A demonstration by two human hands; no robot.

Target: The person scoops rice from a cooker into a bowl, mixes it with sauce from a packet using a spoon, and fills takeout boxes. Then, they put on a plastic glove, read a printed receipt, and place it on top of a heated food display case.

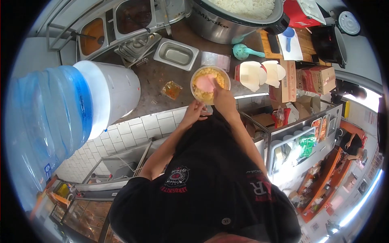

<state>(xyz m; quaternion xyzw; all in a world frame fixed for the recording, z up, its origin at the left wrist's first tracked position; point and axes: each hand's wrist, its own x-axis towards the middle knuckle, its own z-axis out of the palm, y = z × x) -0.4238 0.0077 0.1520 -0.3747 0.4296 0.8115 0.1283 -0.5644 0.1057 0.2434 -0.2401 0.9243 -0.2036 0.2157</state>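
A round bowl (pixel 193 90) of yellow, crumbly food stands at the counter's front edge, below me. In it lies a pink, flat, rounded thing, perhaps a scoop (pixel 206 83). My right hand (pixel 224 101) reaches over the bowl's right rim, its closed fingers on the pink thing. My left hand (pixel 195 114) is at the bowl's near side, fingers bent against the rim; its grip is partly hidden. A small clear packet (pixel 172 90) with orange-brown contents lies to the left. Two open white food boxes (pixel 249 75) stand to the right.
Behind the bowl are a metal pan (pixel 176 54), a turquoise scoop (pixel 247 51) and a large cooker of rice (pixel 221 28). A white bucket (pixel 117 89) and a big blue water bottle (pixel 52 109) stand left. Cardboard boxes (pixel 316 79) are at right. Another person (pixel 352 146) is far right.
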